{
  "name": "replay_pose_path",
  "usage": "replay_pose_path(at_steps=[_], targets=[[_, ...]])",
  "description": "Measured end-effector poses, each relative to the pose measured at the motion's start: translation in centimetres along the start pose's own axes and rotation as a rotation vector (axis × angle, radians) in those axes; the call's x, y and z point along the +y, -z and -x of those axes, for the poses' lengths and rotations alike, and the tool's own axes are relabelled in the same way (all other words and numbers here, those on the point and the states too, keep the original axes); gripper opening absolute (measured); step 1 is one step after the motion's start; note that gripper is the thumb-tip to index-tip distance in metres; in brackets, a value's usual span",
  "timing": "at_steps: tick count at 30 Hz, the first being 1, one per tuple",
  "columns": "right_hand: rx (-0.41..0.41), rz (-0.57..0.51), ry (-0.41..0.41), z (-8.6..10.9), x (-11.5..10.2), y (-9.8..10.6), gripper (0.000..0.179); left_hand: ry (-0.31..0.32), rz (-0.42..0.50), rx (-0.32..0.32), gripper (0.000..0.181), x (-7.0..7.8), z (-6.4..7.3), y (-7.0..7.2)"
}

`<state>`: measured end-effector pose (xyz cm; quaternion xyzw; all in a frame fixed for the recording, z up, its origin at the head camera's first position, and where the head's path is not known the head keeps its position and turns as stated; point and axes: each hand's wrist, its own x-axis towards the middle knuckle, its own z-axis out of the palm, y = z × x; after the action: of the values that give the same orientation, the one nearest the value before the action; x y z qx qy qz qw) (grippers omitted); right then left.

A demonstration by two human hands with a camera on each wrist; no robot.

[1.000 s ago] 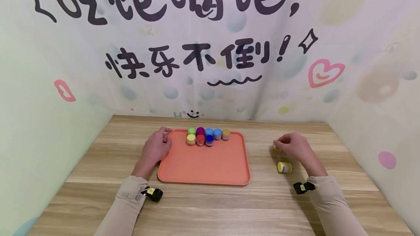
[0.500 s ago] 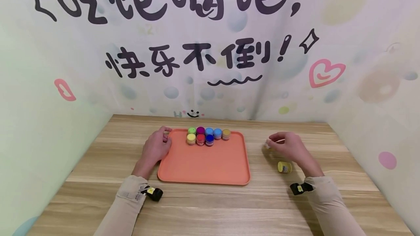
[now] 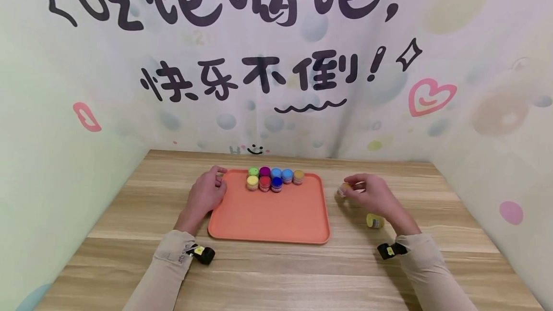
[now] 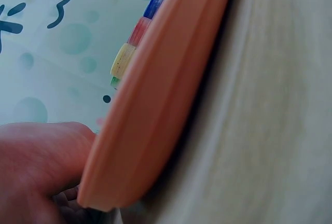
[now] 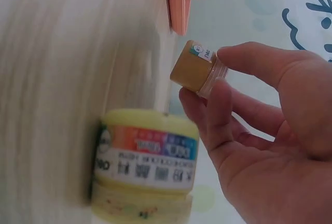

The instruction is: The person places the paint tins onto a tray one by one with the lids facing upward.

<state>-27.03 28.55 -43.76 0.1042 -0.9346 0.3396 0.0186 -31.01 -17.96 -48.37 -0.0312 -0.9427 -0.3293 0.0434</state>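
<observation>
My right hand (image 3: 369,193) pinches a small ochre paint jar (image 5: 193,66) between thumb and fingertips, just right of the tray. Its label and clear plastic end show in the right wrist view. A yellow paint jar (image 3: 375,221) lies on its side on the table below that hand, large and close in the right wrist view. At the left side of the orange tray (image 3: 268,220), my left hand (image 3: 206,195) grips the rim near the back corner, the thumb over the edge; some of its fingers are hidden.
Several paint jars stand in two rows at the tray's back: light green, purple, two light blue and an ochre jar (image 3: 298,177) behind, pale yellow, red and a dark blue jar (image 3: 276,185) in front. A printed cloth wall (image 3: 242,124) rises behind the wooden table (image 3: 276,272).
My right hand has moved left toward the tray, carrying the ochre paint jar from beyond the yellow one. The left hand and tray stay in place.
</observation>
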Motion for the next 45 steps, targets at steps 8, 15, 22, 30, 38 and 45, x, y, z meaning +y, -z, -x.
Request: replay_pose_path(at_steps=[8,15,22,30,38,45], targets=[[0.013,0.004,0.058,-0.2,-0.8,-0.5,0.034,0.009,0.004,-0.007,0.038,0.0,-0.1,0.0],[-0.001,0.002,0.097,-0.5,-2.0,-1.0,0.032,0.016,0.007,-0.006,0.038,0.0,-0.1,0.1],[0.009,-0.002,0.132,-0.8,-3.1,-1.8,0.03,0.012,0.007,-0.002,0.038,0.1,-0.2,0.1],[-0.023,-0.011,0.194,-1.2,-4.0,-2.7,0.032,-0.003,0.007,0.004,0.039,0.1,-0.1,0.2],[-0.031,0.003,0.248,-1.4,-4.8,-3.8,0.032,0.003,0.01,0.0,0.039,0.2,0.1,0.2],[-0.054,0.028,0.287,-1.9,-5.4,-4.6,0.034,0.007,0.006,0.004,0.038,0.2,0.3,0.2]])
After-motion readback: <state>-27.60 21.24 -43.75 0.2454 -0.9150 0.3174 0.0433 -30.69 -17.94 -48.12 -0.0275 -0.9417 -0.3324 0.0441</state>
